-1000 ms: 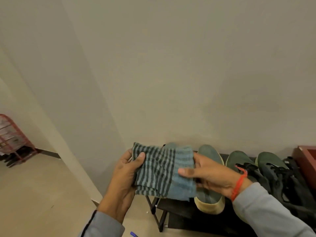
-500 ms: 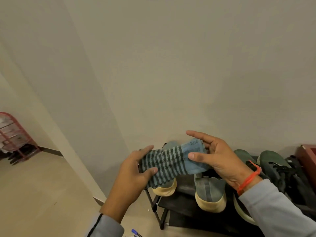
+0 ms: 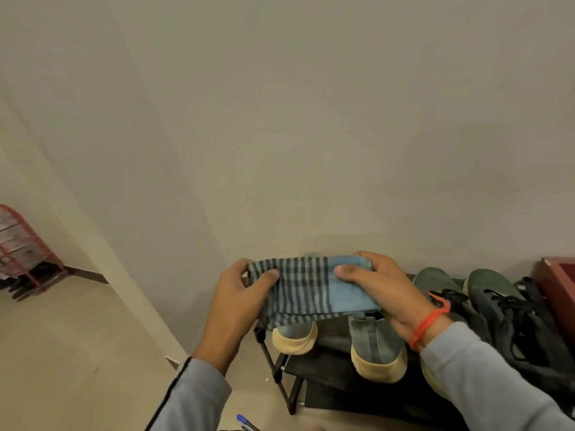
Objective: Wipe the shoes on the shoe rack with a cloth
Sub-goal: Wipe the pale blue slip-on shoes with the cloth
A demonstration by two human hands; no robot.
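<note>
Blue striped folded cloth (image 3: 311,287) is being pinched by left hand (image 3: 239,298) and right hand (image 3: 384,290) above black shoe rack (image 3: 329,365).

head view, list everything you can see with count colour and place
cloth: 1, blue with dark stripes, held over the rack's left end
slip-on shoes: 2, grey-blue with cream soles, rack's top shelf at left
lace-up shoes: 2, dark green with black laces, rack's right part
shoe rack: 1, black, against the wall
red wire rack: 1, far left on the floor
reddish-brown box: 1, right edge
pen: 1, blue, bottom edge
wristband: 1, orange, right wrist
left hand: grips the cloth's left end
right hand: grips the cloth's right end
</note>
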